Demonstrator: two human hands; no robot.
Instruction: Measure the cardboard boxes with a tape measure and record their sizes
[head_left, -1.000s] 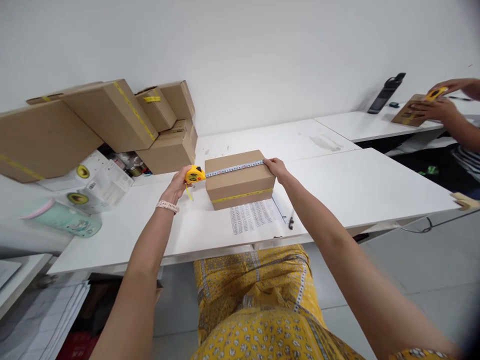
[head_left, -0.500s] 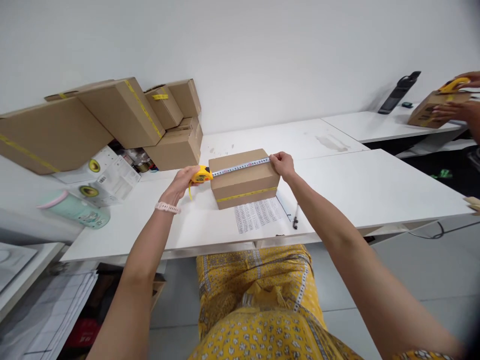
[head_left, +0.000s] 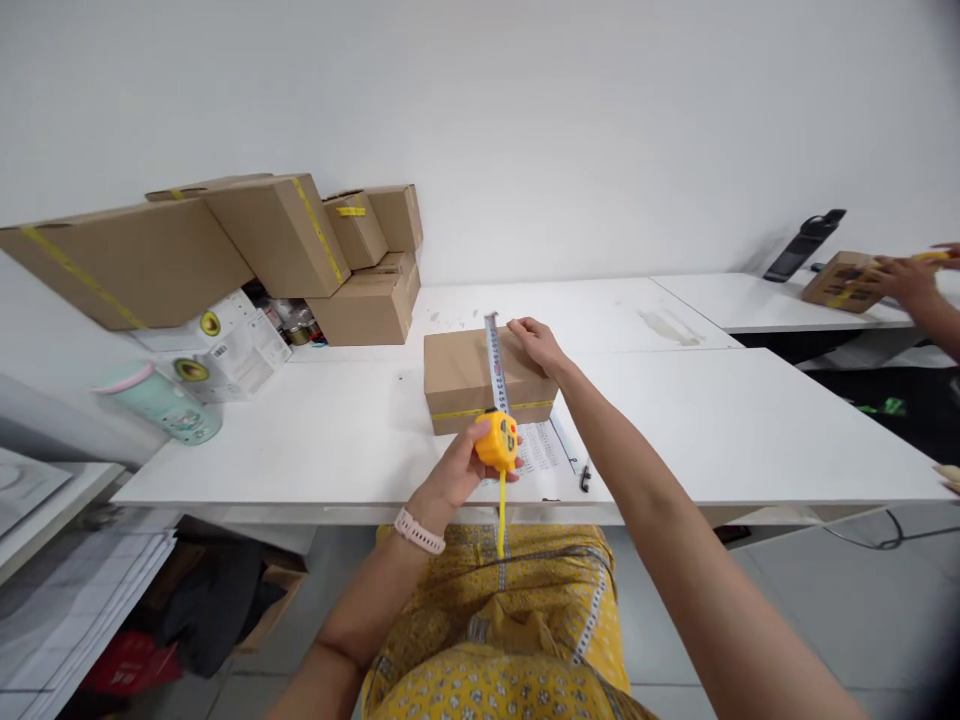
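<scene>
My left hand (head_left: 457,468) grips a yellow tape measure (head_left: 496,440) in front of a brown cardboard box (head_left: 457,365). Its extended metal blade (head_left: 495,360) runs from front to back above the box top, and the hooked end reaches past the far edge. From the case hangs a yellow strap (head_left: 502,515). My right hand (head_left: 538,345) holds the box at its far right top edge, apart from the blade's end; its thumb and fingertips are partly hidden. Yellow tape with markings crosses the box's front. Partly under the box lies a printed sheet (head_left: 538,448).
A pen (head_left: 585,478) lies right of the sheet on the white table (head_left: 675,430). Stacked cardboard boxes (head_left: 277,235), a white avocado-print box (head_left: 232,345) and a mint tumbler (head_left: 165,405) stand left. At far right, another person's hand (head_left: 904,280) touches a box (head_left: 836,282) near a dark bottle (head_left: 804,245).
The tape measure has swung from lying along the box's length to running front to back. My left hand came right and nearer; my right hand let go of the blade's end.
</scene>
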